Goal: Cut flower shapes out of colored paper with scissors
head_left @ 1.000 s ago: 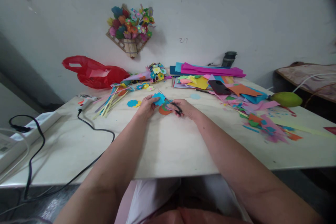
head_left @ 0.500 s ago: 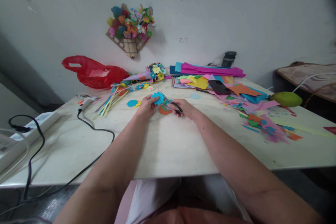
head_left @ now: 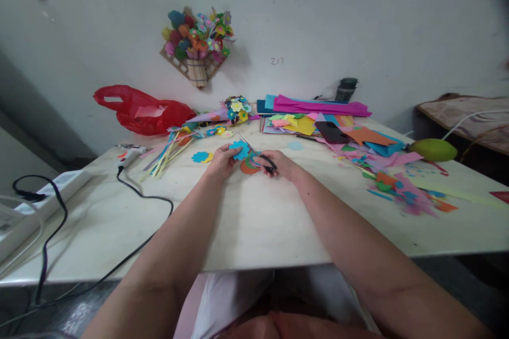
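Between its thumb and fingers my left hand (head_left: 224,162) pinches a blue paper flower (head_left: 238,150) with a scalloped edge. My right hand (head_left: 277,164) is closed round the black handles of scissors (head_left: 270,163), whose blades point up and left at the flower's right side. Under the scissors, an orange paper circle (head_left: 249,166) lies with green and other coloured pieces on the table. Left of my left hand rests another blue flower (head_left: 199,157) beside a yellow one.
A glue gun (head_left: 130,155) with a black cord and a white power strip (head_left: 51,194) are at the left. Behind are a red bag (head_left: 147,115) and paper flowers. Stacked sheets, a phone (head_left: 332,132), paper scraps (head_left: 409,190) and a green-yellow fruit-like object (head_left: 433,150) lie right.
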